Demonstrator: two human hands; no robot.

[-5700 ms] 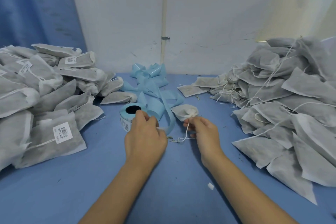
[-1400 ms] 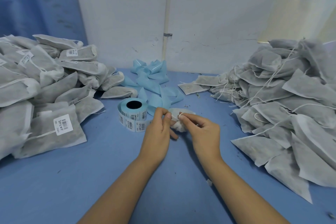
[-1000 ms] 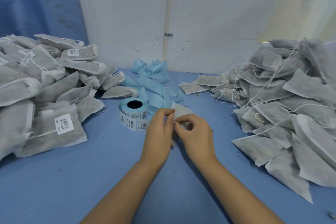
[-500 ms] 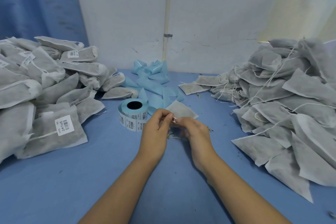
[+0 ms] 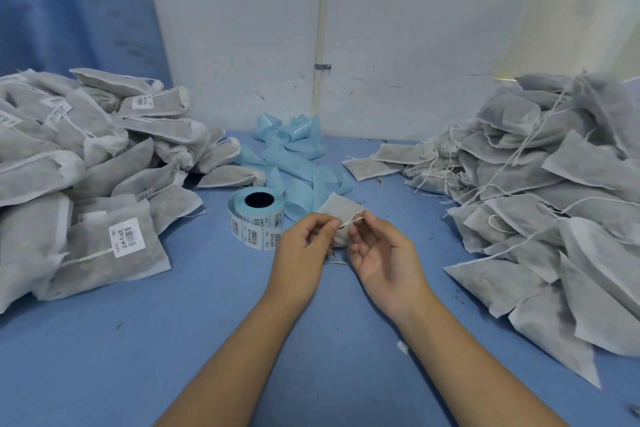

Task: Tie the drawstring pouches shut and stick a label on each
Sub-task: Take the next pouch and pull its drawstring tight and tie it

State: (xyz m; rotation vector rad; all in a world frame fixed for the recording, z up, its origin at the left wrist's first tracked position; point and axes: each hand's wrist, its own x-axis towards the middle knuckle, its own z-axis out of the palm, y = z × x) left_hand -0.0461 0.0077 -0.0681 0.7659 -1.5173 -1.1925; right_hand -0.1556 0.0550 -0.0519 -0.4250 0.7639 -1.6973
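Hands since half a second ago: the left hand and right hand have drawn slightly apart, where before their fingertips met. The right hand has rolled palm-up.
Drawstring: the drawstring now shows as a short white line stretched between the two hands. Earlier it was lost between the fingertips.
Left fingers: the thumb and forefinger tips are pressed narrow on one end of the drawstring.
Right fingers: the thumb and forefinger nip the other end, and the remaining fingers curl loosely over the open palm.
Pouch: the pouch is just behind the hands and just right of the label roll, about where it was half a second ago.
Unmoved: the label roll, the blue backing strip, the labelled pile on the left and the unlabelled pile on the right all lie as before on the bench.
Hidden: the hands cover the pouch's near end, so I cannot tell whether a knot has formed.
Cut off: both piles run past the picture's edges, and a small dark thing at the bottom right corner is clipped.
Hard to read: the print on the labels is too small to make out.
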